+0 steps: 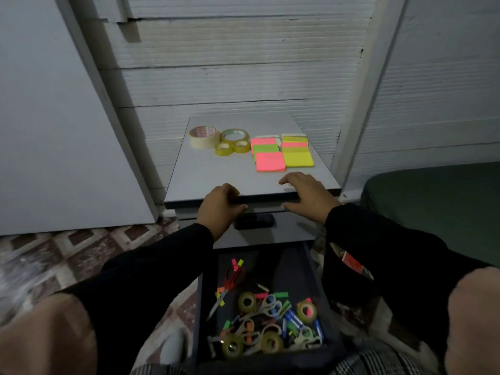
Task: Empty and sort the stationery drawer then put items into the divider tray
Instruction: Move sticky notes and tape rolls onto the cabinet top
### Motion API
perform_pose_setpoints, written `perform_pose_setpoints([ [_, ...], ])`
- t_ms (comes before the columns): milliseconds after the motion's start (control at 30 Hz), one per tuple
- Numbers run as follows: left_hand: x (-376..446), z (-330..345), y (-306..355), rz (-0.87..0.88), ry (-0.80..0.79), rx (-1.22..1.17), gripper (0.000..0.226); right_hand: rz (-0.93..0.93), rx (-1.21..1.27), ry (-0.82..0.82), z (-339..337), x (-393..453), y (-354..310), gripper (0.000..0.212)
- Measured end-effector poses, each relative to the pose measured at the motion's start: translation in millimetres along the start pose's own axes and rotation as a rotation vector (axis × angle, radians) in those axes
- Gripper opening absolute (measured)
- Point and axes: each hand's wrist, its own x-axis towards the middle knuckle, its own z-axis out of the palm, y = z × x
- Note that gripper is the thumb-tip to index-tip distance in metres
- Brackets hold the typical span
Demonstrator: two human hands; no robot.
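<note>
— Where are the hands seen?

— Both are placed at the front edge of the small cabinet top (211,171). The left hand (220,205) is curled over that edge, fingers on top and thumb below, so the edge is gripped. The right hand (307,197) is laid flatter on the same edge, fingers spread and only loosely bent; whether the edge is truly clasped by it cannot be told.

— And the drawer?

— The open drawer (201,301) is seen below the hands, pulled out toward the person. Red-handled scissors (230,285) are lain near its back left. Toward the front, several small rolls of clear tape (246,301) are mixed with pale-handled scissors (270,304), blue pens (295,318) and scattered bright page flags (237,263). The heap is tangled, and a count cannot be given.

— What has been set on top?

— A wide cream tape roll (203,136) is stood at the back left, touching a cluster of three yellowish clear rolls (234,143). To their right, sticky-note pads (281,154) in pink, green and yellow are laid in two overlapping columns, the nearest pink and yellow pads just beyond the right hand.

— Is a divider tray visible?

— None can be made out.
</note>
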Motion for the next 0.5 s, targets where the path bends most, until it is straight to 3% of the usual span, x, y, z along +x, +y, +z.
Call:
perform_pose_setpoints([
  [500,-105.8,73.4,-93.0,-0.165,-0.365,0.225,0.039,0.111,-0.028,-0.394,119.8,-80.5,31.6,0.051],
])
